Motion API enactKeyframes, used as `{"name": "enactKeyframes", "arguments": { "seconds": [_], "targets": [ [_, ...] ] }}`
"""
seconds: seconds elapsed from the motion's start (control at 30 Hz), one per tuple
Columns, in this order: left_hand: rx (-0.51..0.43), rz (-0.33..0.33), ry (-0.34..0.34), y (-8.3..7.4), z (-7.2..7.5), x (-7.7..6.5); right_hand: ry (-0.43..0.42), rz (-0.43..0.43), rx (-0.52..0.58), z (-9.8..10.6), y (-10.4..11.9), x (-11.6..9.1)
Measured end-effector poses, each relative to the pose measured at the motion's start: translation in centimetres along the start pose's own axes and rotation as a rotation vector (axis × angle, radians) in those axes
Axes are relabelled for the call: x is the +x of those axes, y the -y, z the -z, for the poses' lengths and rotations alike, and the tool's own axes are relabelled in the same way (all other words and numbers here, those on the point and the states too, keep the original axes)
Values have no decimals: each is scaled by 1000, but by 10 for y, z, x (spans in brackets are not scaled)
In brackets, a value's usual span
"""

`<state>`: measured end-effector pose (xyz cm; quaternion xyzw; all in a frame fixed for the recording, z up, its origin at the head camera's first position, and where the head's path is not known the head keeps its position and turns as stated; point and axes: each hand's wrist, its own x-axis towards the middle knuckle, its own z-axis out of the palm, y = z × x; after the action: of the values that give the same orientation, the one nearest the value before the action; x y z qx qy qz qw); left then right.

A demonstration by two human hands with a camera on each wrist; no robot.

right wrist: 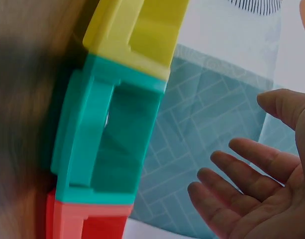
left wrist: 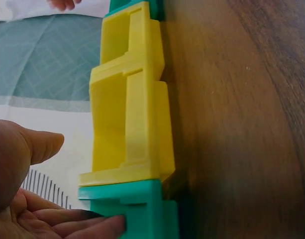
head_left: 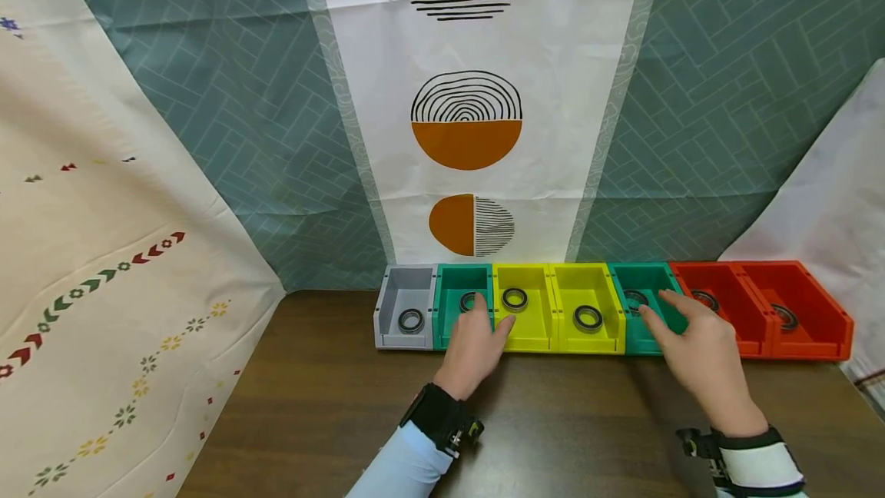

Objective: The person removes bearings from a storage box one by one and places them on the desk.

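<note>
Left hand [head_left: 474,348], fingers loose, reaches into a boxy green plastic bin [head_left: 451,283]; right hand [head_left: 705,348], fingers spread, hovers near its twin [head_left: 646,281].

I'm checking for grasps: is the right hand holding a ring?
No, the right wrist view shows the right hand with its fingers apart and nothing in its grasp.

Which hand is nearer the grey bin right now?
Left. The left hand is at the green bin adjoining the grey bin; the right hand is farther along the row, by the other green bin.
</note>
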<state>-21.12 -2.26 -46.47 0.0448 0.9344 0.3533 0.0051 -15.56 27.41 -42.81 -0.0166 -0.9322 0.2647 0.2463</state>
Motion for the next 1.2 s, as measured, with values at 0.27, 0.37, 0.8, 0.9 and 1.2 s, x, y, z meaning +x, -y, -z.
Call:
{"name": "enactKeyframes", "arguments": {
  "seconds": [0.27,0.37,0.8,0.9,1.2],
  "targets": [
    [29,-38,1,-1,-5,9,-23,-102,-52,23,-28,19],
    [51,-64,-7,-1,-5,13,-28,-144,-55,35,-39,25],
    [72,-68,-27,5,-2,21,-8,-343,-131,56,-87,53],
    [70,-46,-18,6,-1,22,14,-384,-124,55,-103,59],
    [77,-8,5,7,0,22,78,-444,-162,48,-145,63]
  ]
}}
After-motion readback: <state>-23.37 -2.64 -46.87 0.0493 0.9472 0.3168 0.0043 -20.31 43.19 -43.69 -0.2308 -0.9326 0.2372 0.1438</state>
